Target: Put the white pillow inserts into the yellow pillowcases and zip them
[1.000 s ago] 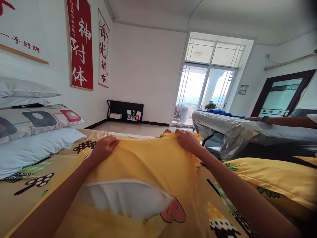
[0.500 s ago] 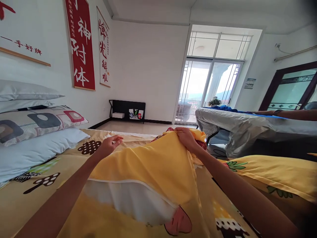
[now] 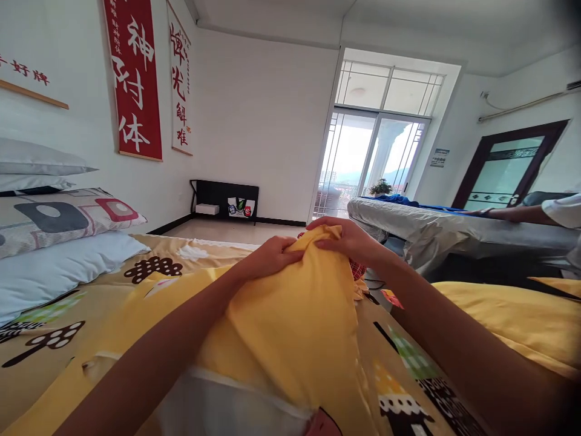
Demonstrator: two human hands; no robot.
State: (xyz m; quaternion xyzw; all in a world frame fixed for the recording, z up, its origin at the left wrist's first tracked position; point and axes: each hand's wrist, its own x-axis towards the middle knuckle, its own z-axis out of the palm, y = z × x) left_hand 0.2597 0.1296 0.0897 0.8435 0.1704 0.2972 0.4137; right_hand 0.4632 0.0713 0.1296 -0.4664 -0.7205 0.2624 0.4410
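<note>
A yellow pillowcase (image 3: 304, 327) with a white area and a pink patch near its lower end is lifted in front of me. My right hand (image 3: 351, 242) grips its gathered upper corner, thumb towards me. Just left of it, my left hand (image 3: 272, 257) pinches the same cloth, fingers partly hidden in the folds. The lower part of the cloth spreads over the tan patterned bedsheet (image 3: 40, 357). Behind my right hand a bit of red checked cloth (image 3: 357, 269) shows. What is inside the pillowcase is hidden.
Stacked pillows (image 3: 68, 215) lie on the left. A yellow pillow (image 3: 508, 315) is at the right. Beyond it stands a table under a plastic cover (image 3: 436, 224), where another person's arm (image 3: 517, 215) rests. A low black bench (image 3: 222, 197) is by the far wall.
My left hand has moved right from above the bed and taken hold of the yellow pillowcase beside my right hand. The cloth is more bunched at the top. The view has shifted slightly right.
</note>
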